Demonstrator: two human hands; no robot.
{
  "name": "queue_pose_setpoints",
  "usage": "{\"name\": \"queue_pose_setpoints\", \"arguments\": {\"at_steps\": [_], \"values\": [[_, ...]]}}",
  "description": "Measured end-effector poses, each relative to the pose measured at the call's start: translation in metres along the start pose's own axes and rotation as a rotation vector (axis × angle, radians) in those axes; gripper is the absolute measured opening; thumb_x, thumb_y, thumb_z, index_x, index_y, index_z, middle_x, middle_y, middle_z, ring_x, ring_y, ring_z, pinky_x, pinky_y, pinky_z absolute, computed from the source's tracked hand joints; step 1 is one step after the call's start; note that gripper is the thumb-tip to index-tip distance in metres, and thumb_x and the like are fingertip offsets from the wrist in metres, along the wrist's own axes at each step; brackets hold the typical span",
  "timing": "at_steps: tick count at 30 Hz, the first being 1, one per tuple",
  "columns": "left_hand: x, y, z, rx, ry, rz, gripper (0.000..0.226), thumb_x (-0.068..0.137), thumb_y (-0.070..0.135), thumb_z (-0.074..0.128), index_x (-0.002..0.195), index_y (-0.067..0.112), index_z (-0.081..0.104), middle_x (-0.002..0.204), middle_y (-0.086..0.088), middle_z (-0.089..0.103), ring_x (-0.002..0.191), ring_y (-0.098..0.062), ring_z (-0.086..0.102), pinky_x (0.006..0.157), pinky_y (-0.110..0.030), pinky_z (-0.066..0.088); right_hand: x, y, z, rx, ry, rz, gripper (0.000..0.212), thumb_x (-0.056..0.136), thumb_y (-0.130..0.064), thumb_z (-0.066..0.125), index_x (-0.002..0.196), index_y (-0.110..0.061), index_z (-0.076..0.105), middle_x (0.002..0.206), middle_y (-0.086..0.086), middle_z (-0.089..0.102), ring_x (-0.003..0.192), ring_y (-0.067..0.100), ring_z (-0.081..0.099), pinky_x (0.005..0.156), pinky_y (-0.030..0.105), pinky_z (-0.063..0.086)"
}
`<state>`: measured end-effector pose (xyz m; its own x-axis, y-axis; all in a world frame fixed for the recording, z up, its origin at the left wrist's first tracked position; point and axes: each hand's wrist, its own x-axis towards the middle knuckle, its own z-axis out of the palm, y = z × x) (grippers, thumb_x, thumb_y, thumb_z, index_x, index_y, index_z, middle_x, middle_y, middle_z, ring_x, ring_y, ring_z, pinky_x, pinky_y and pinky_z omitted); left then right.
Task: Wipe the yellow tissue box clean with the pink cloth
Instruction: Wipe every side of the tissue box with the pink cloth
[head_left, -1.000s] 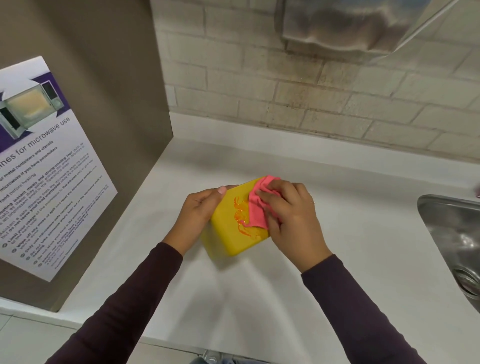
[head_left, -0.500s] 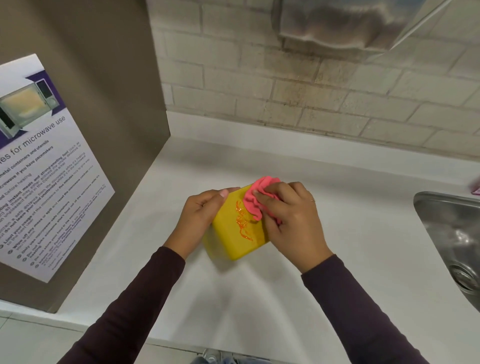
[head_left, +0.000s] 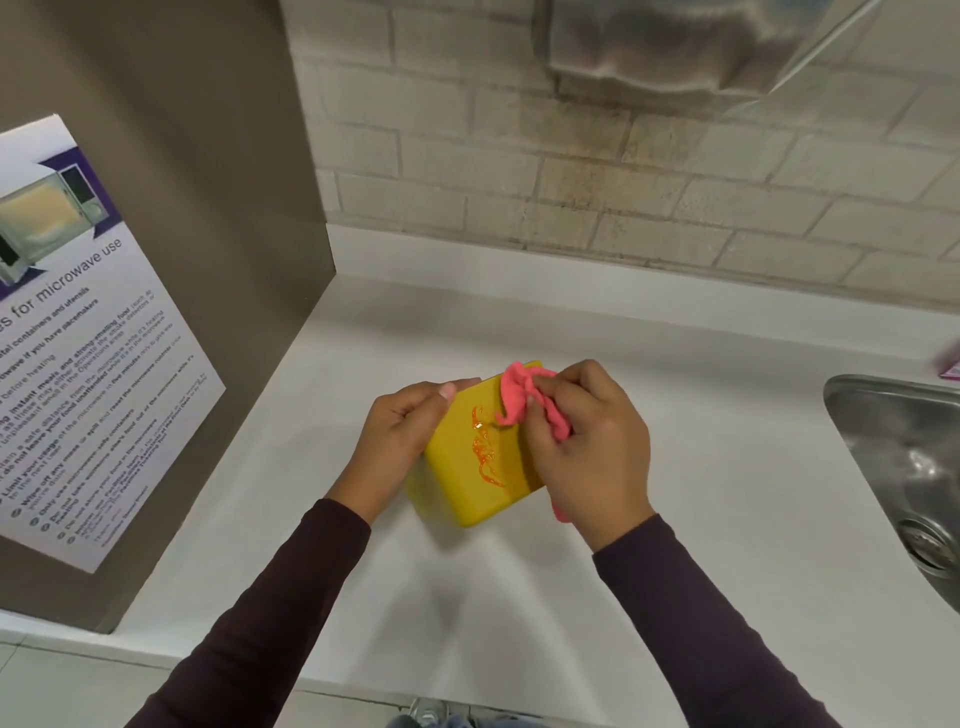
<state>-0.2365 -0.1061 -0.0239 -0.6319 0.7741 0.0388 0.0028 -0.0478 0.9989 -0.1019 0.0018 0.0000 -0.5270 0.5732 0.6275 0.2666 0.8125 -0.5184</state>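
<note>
The left hand (head_left: 400, 441) held the yellow tissue box (head_left: 470, 467) tipped up on the desk (head_left: 701, 519), its fingers (head_left: 457, 387) curled on the far edge so the box would not slide. The right hand (head_left: 592, 452) pinched the pink cloth (head_left: 517, 397) bunched tight, pressed just above the orange smear (head_left: 485, 452), ready to rub it off
</note>
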Motion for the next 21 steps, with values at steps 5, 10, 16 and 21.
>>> {"name": "queue_pose_setpoints", "arguments": {"at_steps": [5, 10, 16, 21], "values": [[0.0, 0.001, 0.0, -0.012, 0.022, -0.01, 0.029, 0.095, 0.021, 0.046, 0.104, 0.01, 0.071, 0.103, -0.012, 0.072, 0.098, -0.018, 0.066, 0.089, -0.03, 0.05, -0.006, -0.026, 0.011, -0.058, -0.04, -0.078, 0.022, 0.086, -0.027, 0.054, 0.091, -0.021, 0.075, 0.074, 0.0, 0.054, 0.06, 0.017, 0.051, 0.048, 0.023, 0.036], [0.002, 0.002, -0.001, -0.022, 0.007, -0.016, 0.028, 0.095, 0.018, 0.045, 0.105, 0.014, 0.071, 0.105, 0.001, 0.073, 0.103, -0.016, 0.066, 0.091, -0.025, 0.05, -0.021, -0.013, 0.002, 0.026, -0.051, -0.041, 0.021, 0.083, -0.031, 0.057, 0.092, -0.026, 0.075, 0.082, -0.005, 0.059, 0.066, 0.011, 0.057, 0.058, 0.018, 0.042], [0.003, 0.001, -0.003, -0.001, 0.004, -0.022, 0.029, 0.096, 0.022, 0.043, 0.1, 0.027, 0.071, 0.097, 0.009, 0.074, 0.094, -0.007, 0.067, 0.083, -0.018, 0.052, -0.007, -0.009, 0.009, 0.102, 0.012, 0.187, 0.022, 0.08, -0.031, 0.059, 0.092, -0.025, 0.076, 0.098, -0.01, 0.063, 0.087, 0.005, 0.058, 0.071, 0.005, 0.038], [0.004, 0.001, -0.002, -0.002, 0.039, -0.037, 0.029, 0.096, 0.019, 0.043, 0.099, 0.02, 0.071, 0.096, -0.007, 0.073, 0.089, -0.013, 0.065, 0.08, -0.023, 0.052, -0.005, -0.024, 0.016, 0.111, -0.056, 0.044, 0.028, 0.086, -0.032, 0.051, 0.1, -0.025, 0.074, 0.101, -0.005, 0.065, 0.086, 0.016, 0.058, 0.07, 0.024, 0.046]]}}
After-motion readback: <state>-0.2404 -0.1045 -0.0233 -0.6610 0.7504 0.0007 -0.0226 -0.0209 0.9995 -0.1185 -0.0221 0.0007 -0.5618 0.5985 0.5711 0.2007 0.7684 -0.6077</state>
